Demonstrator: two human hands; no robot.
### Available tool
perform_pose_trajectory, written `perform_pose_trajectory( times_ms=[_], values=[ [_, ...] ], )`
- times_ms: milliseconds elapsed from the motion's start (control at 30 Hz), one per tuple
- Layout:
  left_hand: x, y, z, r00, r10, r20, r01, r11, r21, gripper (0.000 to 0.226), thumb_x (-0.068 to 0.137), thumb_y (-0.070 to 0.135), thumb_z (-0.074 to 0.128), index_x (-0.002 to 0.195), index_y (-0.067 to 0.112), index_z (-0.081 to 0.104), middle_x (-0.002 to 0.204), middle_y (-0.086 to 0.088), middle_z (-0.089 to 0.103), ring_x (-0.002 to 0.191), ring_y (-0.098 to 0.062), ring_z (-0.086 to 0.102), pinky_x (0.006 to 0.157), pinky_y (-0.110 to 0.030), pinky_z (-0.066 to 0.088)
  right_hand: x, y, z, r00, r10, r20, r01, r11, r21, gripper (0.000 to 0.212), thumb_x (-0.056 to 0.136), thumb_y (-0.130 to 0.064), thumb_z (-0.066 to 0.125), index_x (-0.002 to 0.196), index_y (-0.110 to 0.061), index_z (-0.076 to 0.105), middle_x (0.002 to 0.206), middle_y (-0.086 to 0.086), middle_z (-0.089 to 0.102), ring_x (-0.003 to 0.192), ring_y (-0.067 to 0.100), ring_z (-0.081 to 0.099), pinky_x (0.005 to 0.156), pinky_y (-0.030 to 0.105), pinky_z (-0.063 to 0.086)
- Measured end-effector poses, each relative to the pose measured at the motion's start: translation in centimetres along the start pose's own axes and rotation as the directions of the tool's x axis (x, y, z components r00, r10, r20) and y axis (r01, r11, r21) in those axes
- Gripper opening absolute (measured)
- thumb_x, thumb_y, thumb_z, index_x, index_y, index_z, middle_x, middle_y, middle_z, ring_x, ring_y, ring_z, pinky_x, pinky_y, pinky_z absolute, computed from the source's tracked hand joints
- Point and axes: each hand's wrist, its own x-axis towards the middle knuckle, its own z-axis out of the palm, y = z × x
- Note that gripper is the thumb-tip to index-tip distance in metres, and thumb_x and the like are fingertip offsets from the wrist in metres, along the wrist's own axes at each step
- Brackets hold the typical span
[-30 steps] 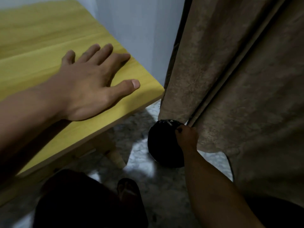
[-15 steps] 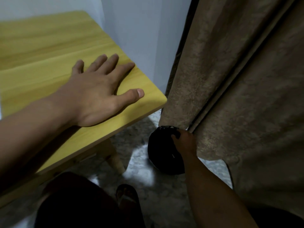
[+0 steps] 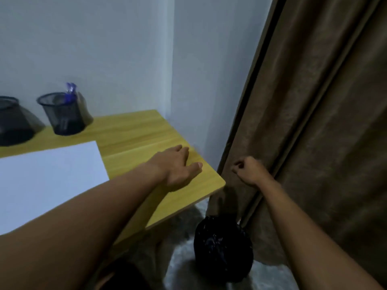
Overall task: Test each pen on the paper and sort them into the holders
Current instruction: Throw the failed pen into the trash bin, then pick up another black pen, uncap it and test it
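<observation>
At corner of yellow wooden counter (image 3: 136,130), left hand (image 3: 178,168) rests flat, fingers straight together, likely bracing; right hand (image 3: 249,171), fingers curled, seemingly empty, over black bagged bin (image 3: 223,248).

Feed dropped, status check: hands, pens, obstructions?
Left hand flat on table corner. Right hand fisted by curtain, nothing seen in it. Blue pens in right holder. Left forearm crosses paper.

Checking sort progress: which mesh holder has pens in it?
The right-hand black wire-mesh holder: blue pens stick out of it. The left black mesh holder shows none.
</observation>
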Motion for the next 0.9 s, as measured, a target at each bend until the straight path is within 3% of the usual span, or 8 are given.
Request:
perform_pose_trajectory(
  times_ms=[200,333,433,533,600,667,733,900],
  values=[
    [-3.6,-4.1,-7.3,0.99,-0.048,-0.131,0.054,0.998,0.043,0.066,0.096,0.057,0.045,0.142,0.009,0.048,0.144,-0.012,0.054,0.134,-0.029,0.047,0.106,-0.038,0.041,-2.2,-12.6,-5.3,0.973,-0.232,-0.007,0.231,0.973,-0.013,0.043,0.09,-0.053,0.07,0.118,-0.021,0.072,0.109,0.002,0.073,0.103,0.022,0.066,0.082,0.028,0.046],
    [-9.0,-8.6,-11.8,0.97,-0.124,-0.211,0.154,0.979,0.133,0.059,0.094,0.052,0.053,0.135,0.01,0.056,0.133,-0.011,0.062,0.123,-0.03,0.056,0.1,-0.038,0.047,-4.0,-21.5,-5.5,0.919,-0.388,0.067,0.392,0.919,-0.051,0.043,0.088,-0.058,0.069,0.113,-0.023,0.072,0.116,0.003,0.072,0.104,0.022,0.065,0.086,0.035,0.051],
    [-14.1,-12.6,-14.2,0.949,-0.228,-0.22,0.264,0.953,0.15,0.041,0.094,0.047,0.054,0.105,0.01,0.066,0.113,-0.011,0.068,0.102,-0.031,0.06,0.089,-0.04,0.051,-5.6,-28.0,-4.3,0.863,-0.491,0.114,0.501,0.861,-0.087,0.045,0.091,-0.054,0.068,0.122,-0.021,0.07,0.125,0.005,0.071,0.113,0.025,0.064,0.088,0.035,0.049],
    [-19.9,-16.5,-15.4,0.905,-0.341,-0.253,0.38,0.917,0.123,0.033,0.091,0.042,0.054,0.08,0.012,0.061,0.086,-0.006,0.063,0.085,-0.029,0.057,0.072,-0.037,0.049,-8.1,-34.3,-2.2,0.799,-0.582,0.153,0.597,0.797,-0.088,0.041,0.091,-0.049,0.068,0.122,-0.022,0.071,0.126,0.006,0.071,0.113,0.025,0.064,0.093,0.036,0.051],
    [-23.8,-19.0,-15.6,0.868,-0.413,-0.275,0.453,0.886,0.101,0.031,0.091,0.041,0.055,0.087,0.011,0.065,0.088,-0.004,0.064,0.089,-0.028,0.06,0.072,-0.035,0.049,-10.1,-38.2,-0.5,0.749,-0.634,0.194,0.657,0.75,-0.083,0.038,0.093,-0.044,0.066,0.115,-0.015,0.073,0.118,0.008,0.073,0.108,0.026,0.065,0.091,0.037,0.053],
    [-27.5,-21.2,-15.6,0.825,-0.484,-0.291,0.523,0.85,0.069,0.037,0.091,0.042,0.056,0.109,0.013,0.069,0.109,-0.005,0.068,0.103,-0.026,0.062,0.086,-0.038,0.053,-12.3,-41.7,1.3,0.687,-0.685,0.241,0.717,0.692,-0.077,0.035,0.094,-0.039,0.064,0.101,-0.005,0.072,0.1,0.011,0.072,0.094,0.028,0.064,0.077,0.034,0.05],
    [-31.1,-23.0,-15.5,0.778,-0.548,-0.306,0.582,0.813,0.026,0.041,0.091,0.043,0.058,0.121,0.016,0.067,0.121,-0.004,0.066,0.111,-0.024,0.061,0.093,-0.039,0.052,-14.5,-44.8,3.2,0.633,-0.724,0.273,0.763,0.643,-0.065,0.031,0.093,-0.038,0.064,0.091,-0.009,0.07,0.089,0.006,0.069,0.088,0.026,0.061,0.069,0.03,0.044],
    [-37.9,-27.3,-13.4,0.668,-0.678,-0.307,0.698,0.714,-0.057,0.04,0.091,0.043,0.06,0.119,0.017,0.069,0.121,-0.006,0.068,0.109,-0.025,0.063,0.09,-0.036,0.052,-19.1,-51.6,9.3,0.465,-0.801,0.377,0.866,0.501,-0.003,0.041,0.092,-0.043,0.07,0.125,-0.018,0.07,0.121,0.003,0.072,0.11,0.022,0.064,0.093,0.033,0.051]
  ],
)
